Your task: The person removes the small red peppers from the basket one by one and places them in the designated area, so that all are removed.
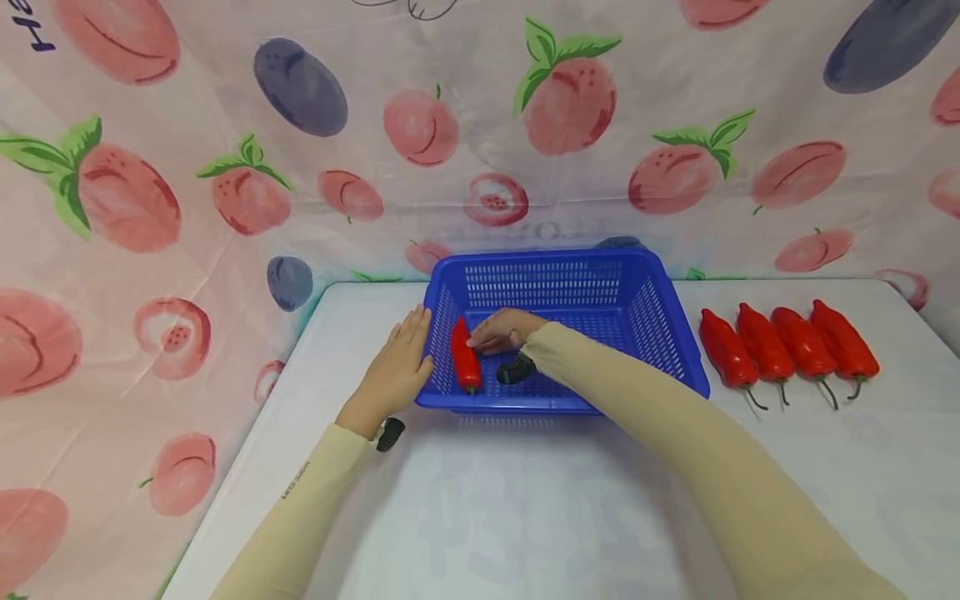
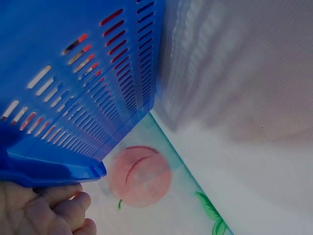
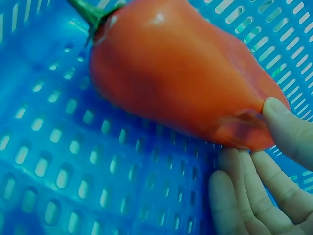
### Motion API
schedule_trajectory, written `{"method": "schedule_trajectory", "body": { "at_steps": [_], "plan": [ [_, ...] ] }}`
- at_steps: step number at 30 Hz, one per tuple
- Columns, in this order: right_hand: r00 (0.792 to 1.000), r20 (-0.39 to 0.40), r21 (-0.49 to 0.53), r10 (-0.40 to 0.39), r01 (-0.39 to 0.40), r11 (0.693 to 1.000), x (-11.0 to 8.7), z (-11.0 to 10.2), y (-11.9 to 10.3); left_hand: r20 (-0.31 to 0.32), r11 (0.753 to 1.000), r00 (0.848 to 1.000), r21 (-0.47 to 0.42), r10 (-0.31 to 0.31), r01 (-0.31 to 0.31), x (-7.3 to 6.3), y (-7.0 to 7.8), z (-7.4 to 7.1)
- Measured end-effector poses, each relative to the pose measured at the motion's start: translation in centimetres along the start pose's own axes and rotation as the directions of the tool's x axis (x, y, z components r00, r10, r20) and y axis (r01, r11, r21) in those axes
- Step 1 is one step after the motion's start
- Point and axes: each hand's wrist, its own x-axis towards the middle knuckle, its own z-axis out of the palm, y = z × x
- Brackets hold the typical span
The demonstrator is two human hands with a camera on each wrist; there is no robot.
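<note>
A long red pepper point(image 1: 466, 357) lies along the left side inside the blue plastic basket point(image 1: 555, 403), its green stem toward me. My right hand point(image 1: 506, 331) reaches into the basket and pinches the pepper near its tip. In the right wrist view, the thumb point(image 3: 288, 129) lies on the pepper's upper side, with fingertips against the lower side. Outside the basket, my left hand point(image 1: 397, 362) rests against its left rim with the fingers straight. The left wrist view has those fingers point(image 2: 44, 210) touching the rim, and red shows through the wall slots.
Several more red peppers point(image 1: 772, 342) lie side by side on the white table point(image 1: 525, 508), right of the basket, stems toward me. A fruit-print cloth point(image 1: 465, 75) hangs behind the table and along its left side.
</note>
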Motion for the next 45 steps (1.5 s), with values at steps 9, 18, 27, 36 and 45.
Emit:
{"method": "schedule_trajectory", "body": {
  "at_steps": [9,18,27,36,45],
  "plan": [
    [1.0,-0.003,0.014,-0.001,0.001,1.0,-0.13,0.03,-0.02,-0.005,1.0,1.0,-0.007,0.008,-0.008,0.05,-0.12,0.12],
    [1.0,0.005,0.08,0.02,-0.02,0.997,0.23,0.11,0.08,-0.019,1.0,1.0,-0.001,0.01,-0.01,-0.08,-0.15,0.35],
    [0.992,0.121,0.12,0.019,-0.034,0.992,0.33,0.09,0.06,-0.025,1.0,1.0,0.003,0.01,-0.009,-0.06,-0.19,0.4],
    [0.995,0.098,0.123,0.016,-0.029,0.992,0.41,0.05,0.08,-0.021,1.0,1.0,-0.007,0.007,-0.007,-0.09,-0.23,0.39],
    [0.995,0.097,0.107,-0.012,0.002,0.994,0.82,0.0,0.15,-0.013,1.0,1.0,-0.009,-0.002,0.001,-0.06,-0.12,0.2]
  ]
}}
